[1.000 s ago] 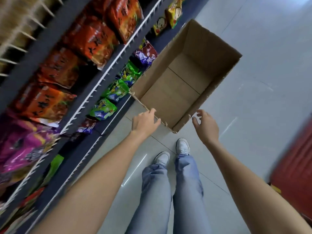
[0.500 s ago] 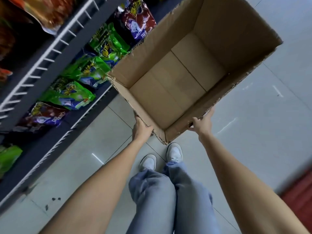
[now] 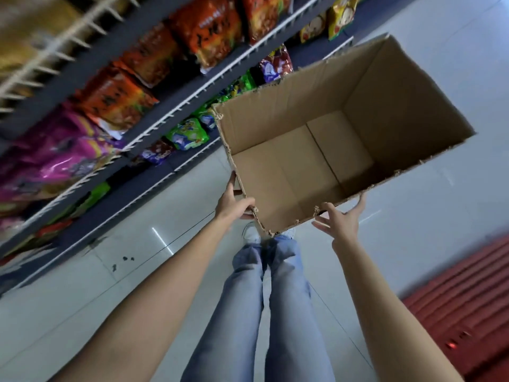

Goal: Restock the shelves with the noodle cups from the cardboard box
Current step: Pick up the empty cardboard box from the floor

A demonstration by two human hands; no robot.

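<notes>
Gripping the near left corner of the open brown cardboard box (image 3: pixel 303 166), the left hand (image 3: pixel 234 205) lays its thumb against the torn edge. The right hand (image 3: pixel 341 220) presses spread, straight fingers on the near right wall. Both hold the box tilted above the pale tiled floor (image 3: pixel 137 271), beside dark metal shelves (image 3: pixel 176 106) of bright packets (image 3: pixel 212 31).

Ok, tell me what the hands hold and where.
The cardboard box: left hand grips its near left wall, right hand presses open against the near right wall.
</notes>
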